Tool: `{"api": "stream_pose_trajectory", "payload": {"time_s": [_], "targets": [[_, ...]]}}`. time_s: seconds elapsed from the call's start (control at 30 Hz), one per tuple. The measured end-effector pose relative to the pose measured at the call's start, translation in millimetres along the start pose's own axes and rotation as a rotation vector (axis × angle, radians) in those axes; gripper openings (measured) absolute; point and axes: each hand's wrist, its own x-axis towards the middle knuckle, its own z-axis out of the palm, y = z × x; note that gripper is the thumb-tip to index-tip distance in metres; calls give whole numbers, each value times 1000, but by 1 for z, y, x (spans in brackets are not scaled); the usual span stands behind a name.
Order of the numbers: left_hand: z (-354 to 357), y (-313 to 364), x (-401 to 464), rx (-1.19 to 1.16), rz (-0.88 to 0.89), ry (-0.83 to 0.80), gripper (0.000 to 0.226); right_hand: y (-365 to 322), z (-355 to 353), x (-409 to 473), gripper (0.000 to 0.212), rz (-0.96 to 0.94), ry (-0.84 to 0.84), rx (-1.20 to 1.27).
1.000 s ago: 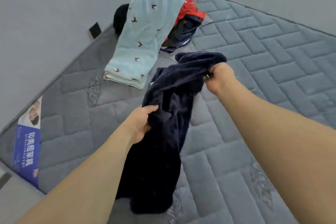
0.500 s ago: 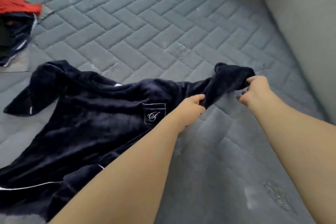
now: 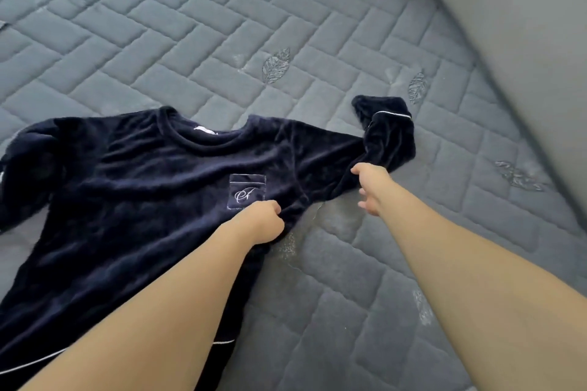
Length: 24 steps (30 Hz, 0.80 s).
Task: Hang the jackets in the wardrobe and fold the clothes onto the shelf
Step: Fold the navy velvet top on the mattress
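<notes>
Two bare forearms reach out from the near edge over a grey quilted mattress [image 3: 349, 311]. The left hand [image 3: 262, 220], fingers curled, bunches the fabric of a navy velour top [image 3: 133, 187] at its side seam, just below the embroidered chest pocket [image 3: 247, 191]. The right hand [image 3: 371, 182], farther out and to the right, touches the underside of the top's sleeve [image 3: 386, 133] with its fingers spread and loosely curled; whether it pinches the cloth cannot be told. The top lies front up on the mattress, collar pointing away from the person, hem toward them, its sleeves stretched left to right. The far sleeve's white-piped cuff is folded back near a grey wall [image 3: 524, 25].
</notes>
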Motion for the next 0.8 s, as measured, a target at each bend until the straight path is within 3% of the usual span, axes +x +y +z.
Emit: {"api": "stream_pose_trajectory", "payload": {"time_s": [0.2,0.33,0.43,0.53,0.63,0.73,0.8], "targets": [[23,-5,50,27,72,113,61,-19,16,76,83,-4,162,-161],[31,52,99,77,153,228,58,-37,0,145,101,-85,368,-255],[19,100,141,49,192,392,56,-66,-16,188,118,-122,364,-396],[-4,134,185,56,169,554,55,-77,-31,219,88,-140,309,-601],[-19,158,215,129,80,484,58,-65,-56,237,44,-266,304,-544],[-24,174,227,296,-44,387,36,-64,-94,241,17,-191,126,56],[-32,192,230,196,-17,532,18,-80,-128,239,9,-75,-139,458]]}}
